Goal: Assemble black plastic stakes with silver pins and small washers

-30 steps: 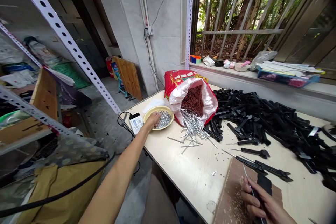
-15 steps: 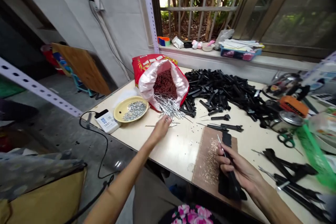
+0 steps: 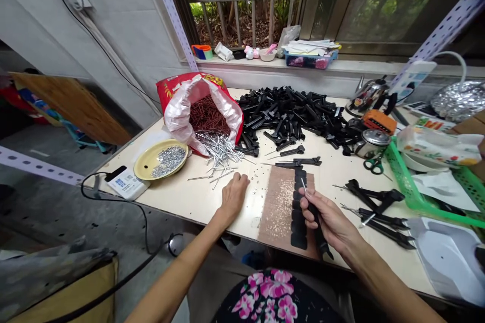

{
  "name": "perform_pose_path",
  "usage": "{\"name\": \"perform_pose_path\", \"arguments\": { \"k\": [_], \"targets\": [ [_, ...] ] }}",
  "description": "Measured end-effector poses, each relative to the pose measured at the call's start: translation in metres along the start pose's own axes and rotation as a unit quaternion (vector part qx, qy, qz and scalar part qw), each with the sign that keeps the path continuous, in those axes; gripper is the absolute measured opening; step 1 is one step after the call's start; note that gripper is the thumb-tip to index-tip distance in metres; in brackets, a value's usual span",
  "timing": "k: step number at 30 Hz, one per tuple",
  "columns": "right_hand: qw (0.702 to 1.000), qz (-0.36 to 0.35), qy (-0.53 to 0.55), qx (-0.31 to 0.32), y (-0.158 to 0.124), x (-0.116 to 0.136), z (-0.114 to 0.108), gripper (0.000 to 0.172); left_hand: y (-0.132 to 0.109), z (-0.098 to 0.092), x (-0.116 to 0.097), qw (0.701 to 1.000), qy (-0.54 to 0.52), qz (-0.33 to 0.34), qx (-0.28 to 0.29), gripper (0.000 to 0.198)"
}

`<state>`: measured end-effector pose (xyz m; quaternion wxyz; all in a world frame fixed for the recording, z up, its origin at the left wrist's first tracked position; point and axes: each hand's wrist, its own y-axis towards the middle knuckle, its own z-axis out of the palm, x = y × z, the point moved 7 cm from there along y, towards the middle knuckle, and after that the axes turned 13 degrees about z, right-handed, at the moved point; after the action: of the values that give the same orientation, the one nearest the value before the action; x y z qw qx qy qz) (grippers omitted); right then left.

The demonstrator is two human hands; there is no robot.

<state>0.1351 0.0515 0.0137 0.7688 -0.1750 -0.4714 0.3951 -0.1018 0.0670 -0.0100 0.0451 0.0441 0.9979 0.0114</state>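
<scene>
My right hand (image 3: 331, 219) is wrapped around a black plastic handle (image 3: 320, 236), a thin metal rod pointing up from its top end. It is held over a brown board (image 3: 278, 212) strewn with pale bits, beside a black segmented strip (image 3: 299, 227). My left hand (image 3: 234, 196) rests on the tabletop with its fingers curled down; whatever is in them is hidden. Just beyond it lie loose silvery metal rods (image 3: 220, 154), spilling from a red sack (image 3: 170, 91) that also holds reddish-brown rods (image 3: 208, 115). Small metal bits are scattered right of the left hand.
A yellow dish (image 3: 142, 161) of small metal pieces and a white box (image 3: 127, 184) stand at left. Black plastic parts (image 3: 288, 111) are heaped at the back. Finished-looking black pieces (image 3: 379, 207), scissors (image 3: 373, 165) and a green basket (image 3: 413, 197) are at right.
My left hand has drawn back from the silvery rods toward me, its fingers now curled on the tabletop. The right hand still grips the black handle. The view has turned right.
</scene>
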Motion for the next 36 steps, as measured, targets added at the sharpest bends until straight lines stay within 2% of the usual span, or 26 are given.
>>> {"name": "perform_pose_path", "arguments": {
  "k": [9, 15, 23, 28, 30, 31, 33, 34, 35, 36],
  "targets": [
    [0.999, -0.024, -0.024, 0.000, 0.001, 0.006, -0.001, 0.037, -0.003, -0.015, -0.009, 0.999, -0.003, 0.009, -0.033, 0.032],
    [0.998, -0.051, -0.036, -0.011, 0.001, 0.010, 0.000, 0.037, 0.001, -0.027, -0.018, 0.995, 0.004, 0.047, -0.085, 0.023],
    [0.997, -0.058, -0.045, -0.007, 0.008, 0.009, -0.003, 0.039, 0.012, -0.022, -0.016, 0.990, -0.005, 0.038, -0.138, 0.026],
    [0.991, -0.082, -0.108, -0.018, 0.010, 0.011, -0.004, 0.038, 0.023, -0.018, -0.021, 0.989, 0.011, 0.063, -0.134, 0.024],
    [0.964, -0.153, -0.209, -0.055, 0.008, 0.022, -0.002, 0.033, 0.026, -0.020, -0.023, 0.988, -0.008, 0.073, -0.135, 0.025],
    [0.935, -0.209, -0.275, -0.080, 0.006, 0.029, 0.002, 0.030, 0.027, -0.023, -0.022, 0.987, -0.034, 0.071, -0.143, 0.025],
    [0.850, -0.324, -0.397, -0.124, 0.000, 0.043, 0.015, 0.025, 0.027, -0.030, -0.016, 0.974, -0.141, 0.045, -0.172, 0.021],
    [0.806, -0.370, -0.442, -0.135, -0.001, 0.047, 0.023, 0.024, 0.027, -0.032, -0.011, 0.956, -0.229, 0.019, -0.184, 0.020],
    [0.770, -0.404, -0.474, -0.139, 0.000, 0.049, 0.031, 0.023, 0.027, -0.030, -0.006, 0.924, -0.335, -0.014, -0.186, 0.020],
    [0.743, -0.427, -0.497, -0.137, 0.002, 0.050, 0.039, 0.022, 0.027, -0.026, -0.002, 0.875, -0.448, -0.052, -0.176, 0.023]
  ]
}}
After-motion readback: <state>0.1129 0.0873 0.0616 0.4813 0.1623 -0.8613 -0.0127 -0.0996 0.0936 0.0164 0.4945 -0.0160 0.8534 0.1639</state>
